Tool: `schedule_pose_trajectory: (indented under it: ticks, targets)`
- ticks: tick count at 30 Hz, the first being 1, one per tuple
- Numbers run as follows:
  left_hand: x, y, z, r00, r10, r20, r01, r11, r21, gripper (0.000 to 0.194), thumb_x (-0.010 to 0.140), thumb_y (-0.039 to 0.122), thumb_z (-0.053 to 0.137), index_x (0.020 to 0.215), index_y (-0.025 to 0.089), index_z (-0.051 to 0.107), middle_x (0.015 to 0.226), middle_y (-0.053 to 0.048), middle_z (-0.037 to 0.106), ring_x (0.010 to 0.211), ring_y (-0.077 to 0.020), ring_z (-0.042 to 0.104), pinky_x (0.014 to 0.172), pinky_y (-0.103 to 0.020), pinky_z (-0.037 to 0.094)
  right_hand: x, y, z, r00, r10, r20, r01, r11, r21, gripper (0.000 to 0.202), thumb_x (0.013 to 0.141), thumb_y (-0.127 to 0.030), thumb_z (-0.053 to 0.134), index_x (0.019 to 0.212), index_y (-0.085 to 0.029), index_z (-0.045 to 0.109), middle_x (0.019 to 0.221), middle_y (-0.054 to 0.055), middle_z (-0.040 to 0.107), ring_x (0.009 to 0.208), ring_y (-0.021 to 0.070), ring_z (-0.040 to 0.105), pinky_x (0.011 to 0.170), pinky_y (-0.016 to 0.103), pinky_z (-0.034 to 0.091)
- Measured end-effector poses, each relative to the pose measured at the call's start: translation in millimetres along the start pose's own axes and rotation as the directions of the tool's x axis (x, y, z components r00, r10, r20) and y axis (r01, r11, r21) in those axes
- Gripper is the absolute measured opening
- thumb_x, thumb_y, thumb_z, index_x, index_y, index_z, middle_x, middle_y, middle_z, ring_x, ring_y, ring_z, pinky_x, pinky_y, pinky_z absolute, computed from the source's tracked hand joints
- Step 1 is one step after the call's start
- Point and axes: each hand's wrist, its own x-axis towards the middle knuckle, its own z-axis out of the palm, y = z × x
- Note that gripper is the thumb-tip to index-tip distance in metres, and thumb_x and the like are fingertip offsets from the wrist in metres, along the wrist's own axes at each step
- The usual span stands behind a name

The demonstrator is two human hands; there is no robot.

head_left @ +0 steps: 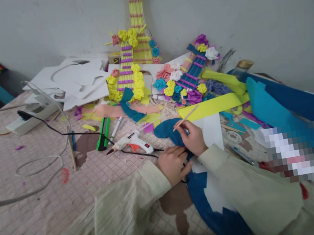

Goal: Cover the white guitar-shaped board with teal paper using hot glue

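A dark blue paper-covered shape [199,190], with a white patch bare in its lower part, lies in front of me. Its rounded upper end [163,129] shows beyond my hands. My left hand [174,165] rests flat on its narrow middle, fingers stretched out. Just above, my right hand [192,137] is closed on a thin wooden stick [186,117], which points up to the right. Left of my hands lies a white hot glue gun [133,141] with an orange trigger, its nozzle toward the left. Part of the blue shape is hidden beneath my hands and right sleeve.
A green utility knife [103,134] and a white pen [114,127] lie left of the glue gun. A power strip [33,116] with cords sits farther left. Flower-decorated paper instruments [128,64] stand at the wall. Yellow paper [212,105] and blue paper [294,110] lie to the right.
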Motion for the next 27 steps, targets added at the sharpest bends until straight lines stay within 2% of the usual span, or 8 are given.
schedule_pose_trajectory:
  ticks: [4, 7, 10, 12, 15, 18, 22, 27]
  targets:
    - [-0.3, 0.5, -0.1, 1.000, -0.011, 0.003, 0.011, 1.000, 0.010, 0.031, 0.083, 0.033, 0.045, 0.098, 0.012, 0.062, 0.107, -0.011, 0.064, 0.103, -0.0231, 0.057, 0.089, -0.037, 0.046, 1.8, -4.2, -1.8, 1.000, -0.002, 0.018, 0.002, 1.000, 0.013, 0.013, 0.085, -0.029, 0.046, 0.084, -0.020, 0.056, 0.080, 0.004, 0.067, 0.074, 0.0175, 0.064, 0.070, 0.029, 0.050]
    - [-0.5, 0.3, -0.6, 1.000, -0.006, 0.005, 0.006, 1.000, 0.010, 0.033, 0.083, 0.034, 0.045, 0.101, 0.012, 0.062, 0.114, -0.010, 0.062, 0.106, -0.0228, 0.056, 0.091, -0.037, 0.045, 6.3, -17.2, -21.1, 0.999, 0.010, -0.039, -0.009, 1.000, 0.021, 0.016, 0.086, -0.029, 0.044, 0.090, -0.019, 0.055, 0.084, 0.006, 0.066, 0.076, 0.0171, 0.063, 0.071, 0.029, 0.050]
    - [-1.2, -0.2, -1.3, 1.000, 0.010, 0.012, -0.010, 1.000, 0.014, 0.034, 0.084, 0.033, 0.044, 0.103, 0.012, 0.062, 0.118, -0.010, 0.060, 0.109, -0.0225, 0.055, 0.093, -0.037, 0.045, 5.3, -30.9, -63.5, 0.995, 0.034, -0.091, -0.038, 0.998, -0.044, 0.019, 0.085, -0.030, 0.045, 0.097, -0.019, 0.055, 0.085, 0.006, 0.065, 0.076, 0.0172, 0.062, 0.071, 0.029, 0.050]
    - [-2.0, -0.7, -1.9, 1.000, 0.021, 0.010, -0.021, 0.999, 0.026, 0.034, 0.084, 0.032, 0.043, 0.104, 0.012, 0.062, 0.118, -0.010, 0.060, 0.109, -0.0226, 0.055, 0.093, -0.038, 0.045, -4.5, -31.2, -97.6, 0.996, 0.067, -0.056, -0.077, 0.976, -0.205, 0.021, 0.083, -0.032, 0.048, 0.098, -0.019, 0.057, 0.084, 0.006, 0.065, 0.073, 0.0183, 0.062, 0.067, 0.030, 0.050]
    - [-3.0, -1.7, -2.6, 0.999, 0.054, -0.004, -0.054, 0.998, 0.039, 0.034, 0.084, 0.031, 0.042, 0.105, 0.011, 0.062, 0.117, -0.013, 0.060, 0.109, -0.0230, 0.055, 0.093, -0.039, 0.045, -33.2, -12.2, -141.6, 0.975, 0.216, 0.050, -0.166, 0.861, -0.481, 0.024, 0.080, -0.034, 0.048, 0.095, -0.020, 0.061, 0.077, 0.005, 0.067, 0.064, 0.0194, 0.062, 0.058, 0.031, 0.048]
    - [-2.3, -1.8, -4.4, 0.996, 0.088, -0.032, -0.087, 0.996, 0.029, 0.031, 0.084, 0.027, 0.043, 0.103, 0.012, 0.062, 0.117, -0.013, 0.060, 0.110, -0.0228, 0.055, 0.093, -0.040, 0.046, -65.7, 16.0, -167.4, 0.951, 0.297, 0.085, -0.205, 0.813, -0.545, 0.018, 0.076, -0.031, 0.052, 0.076, -0.020, 0.065, 0.066, 0.004, 0.067, 0.054, 0.0191, 0.060, 0.049, 0.029, 0.045]
    - [0.4, 2.1, -12.0, 0.991, 0.116, -0.059, -0.116, 0.993, 0.012, 0.028, 0.080, 0.020, 0.044, 0.101, 0.016, 0.063, 0.110, -0.009, 0.064, 0.102, -0.0201, 0.058, 0.089, -0.038, 0.048, -97.7, 25.1, -180.6, 0.944, 0.328, 0.018, -0.253, 0.760, -0.599, 0.021, 0.074, -0.032, 0.051, 0.079, -0.018, 0.066, 0.068, 0.007, 0.066, 0.056, 0.0211, 0.060, 0.051, 0.031, 0.045]
    - [-4.1, 12.9, -29.0, 0.994, 0.109, -0.022, -0.108, 0.993, 0.057, 0.028, 0.076, 0.017, 0.045, 0.097, 0.016, 0.063, 0.099, -0.007, 0.067, 0.092, -0.0198, 0.060, 0.083, -0.035, 0.049, -138.5, -5.2, -173.6, 0.925, 0.378, 0.050, -0.285, 0.773, -0.567, 0.027, 0.081, -0.037, 0.044, 0.087, -0.020, 0.064, 0.075, 0.007, 0.068, 0.063, 0.0212, 0.062, 0.057, 0.032, 0.047]
